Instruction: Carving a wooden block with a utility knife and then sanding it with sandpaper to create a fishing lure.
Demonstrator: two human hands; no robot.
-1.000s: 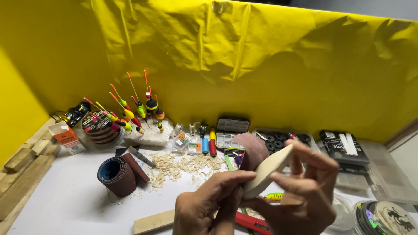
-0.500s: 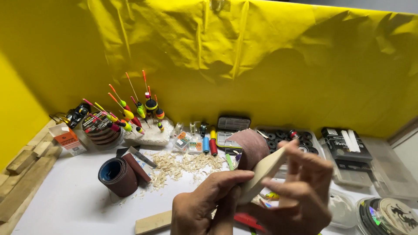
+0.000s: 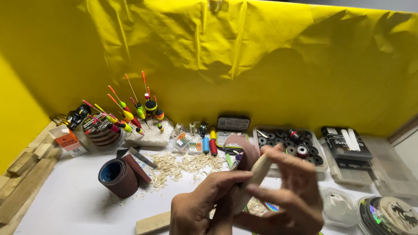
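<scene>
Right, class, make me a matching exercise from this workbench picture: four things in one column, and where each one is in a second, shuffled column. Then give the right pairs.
Things:
1. sandpaper roll
2. floats
3. wood piece
4. wood shavings

Places:
A. held between the left hand and right hand
B. scattered on the table, mid-bench
C. standing in a white block near the yellow backdrop
D. lying on its side, left of the shavings

Pairs: 1-D, 2-C, 3-A, 4-B
</scene>
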